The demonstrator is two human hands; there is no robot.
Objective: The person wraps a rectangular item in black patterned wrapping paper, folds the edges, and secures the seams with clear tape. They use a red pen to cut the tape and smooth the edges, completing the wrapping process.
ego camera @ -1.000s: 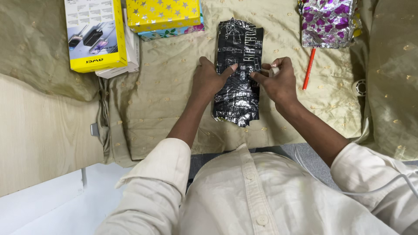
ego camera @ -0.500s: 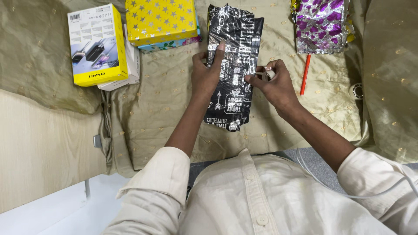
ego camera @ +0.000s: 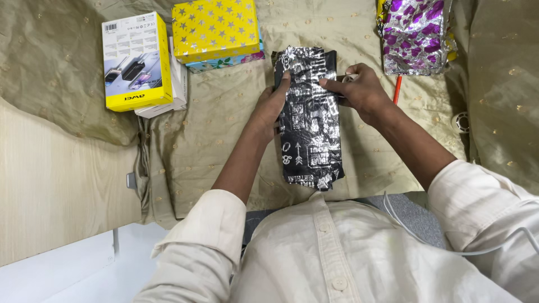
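Pressing black parcel [ego camera: 310,120] | both hands shifted upward since earlier

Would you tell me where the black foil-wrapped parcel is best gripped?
Probably by its two long edges, from left and right, as the left hand and right hand do: the black foil-wrapped parcel lies flat, long and narrow.

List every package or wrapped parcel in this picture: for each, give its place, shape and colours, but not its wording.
Black-and-silver wrapped parcel: centre, long and flat, under left hand and right hand.
Yellow-and-white carton: upper left, rectangular, product pictures on its face.
Yellow box with silver stars: top centre, square, stacked on a floral parcel.
Purple-and-silver foil parcel: top right, crinkled.
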